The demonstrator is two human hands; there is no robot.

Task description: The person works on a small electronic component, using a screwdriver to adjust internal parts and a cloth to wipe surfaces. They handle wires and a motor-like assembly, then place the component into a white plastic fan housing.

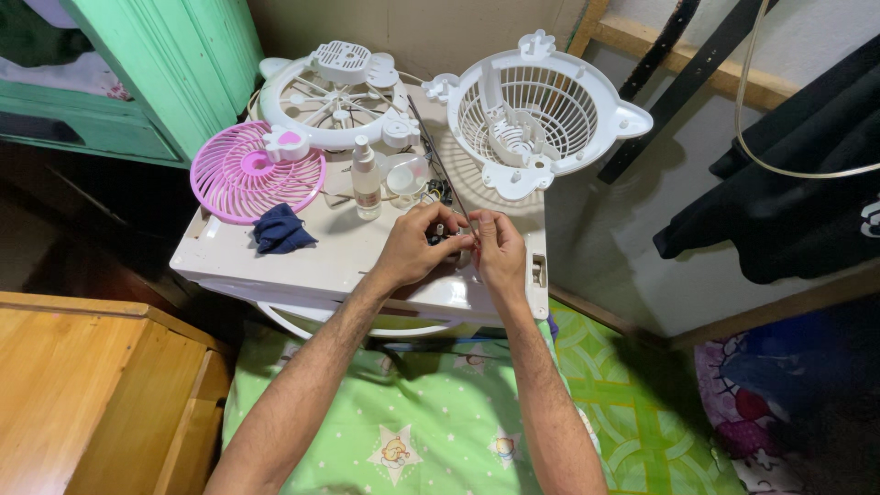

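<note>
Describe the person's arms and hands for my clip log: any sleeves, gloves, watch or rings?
Both forearms are bare from the bottom edge of the picture up to the wrists; no sleeve shows. The left hand and right hand wear no gloves. No watch, bracelet or band shows at either wrist. No ring can be made out, though the fingers are too small to be sure.
</note>
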